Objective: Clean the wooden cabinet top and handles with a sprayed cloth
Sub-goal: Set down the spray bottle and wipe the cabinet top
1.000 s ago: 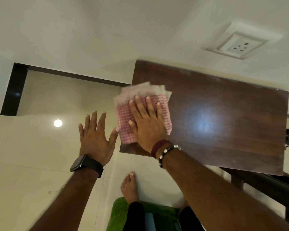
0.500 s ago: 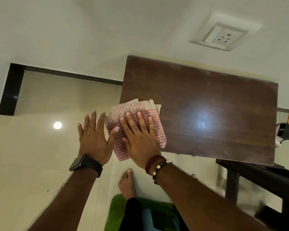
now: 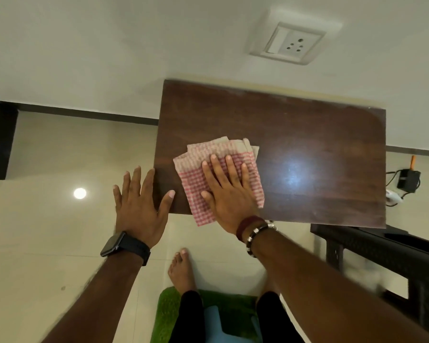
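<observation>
While the right hand (image 3: pixel 229 191) presses flat, fingers straight, on the folded red-and-white checked cloth (image 3: pixel 218 178), that cloth lies on the near-left part of the dark wooden cabinet top (image 3: pixel 307 144), 1 corner hanging past the front edge. The left hand (image 3: pixel 139 206) is spread and released, holding nothing, its thumb over the surface's left front corner. A white wall socket (image 3: pixel 292 43) sits above the cabinet.

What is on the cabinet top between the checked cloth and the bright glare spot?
Nothing: in the head view, only bare dark wood of the cabinet top separates the cloth from the glare spot.
</observation>
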